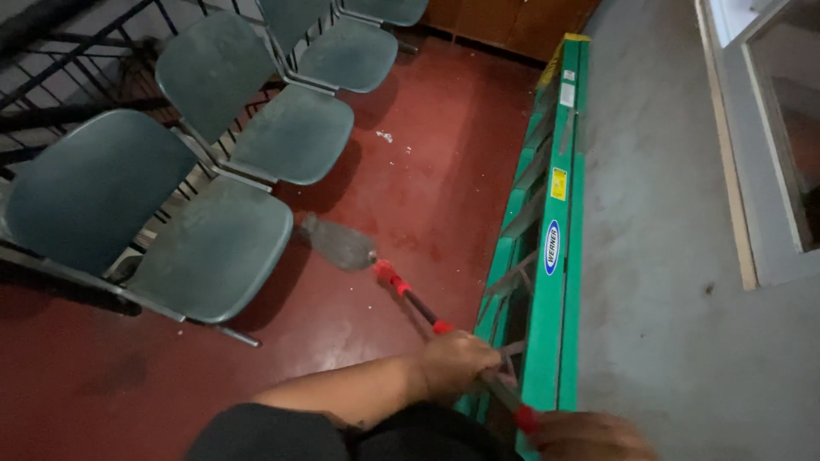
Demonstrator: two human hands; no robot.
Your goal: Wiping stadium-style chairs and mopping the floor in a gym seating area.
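Sweeping with both hands, left hand (457,363) and right hand (589,435) clenched on our broom (342,243); white specks (384,136) at upper centre remain on the red floor (427,171).

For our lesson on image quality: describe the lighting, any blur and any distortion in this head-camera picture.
Head view: dim, uneven light, with dark shadow under the chairs; the broom head is smeared by motion blur, while the green ladder stays fairly sharp; the left hand and right hand on the broom handle are soft; wide-angle lens splays ladder and wall outward.
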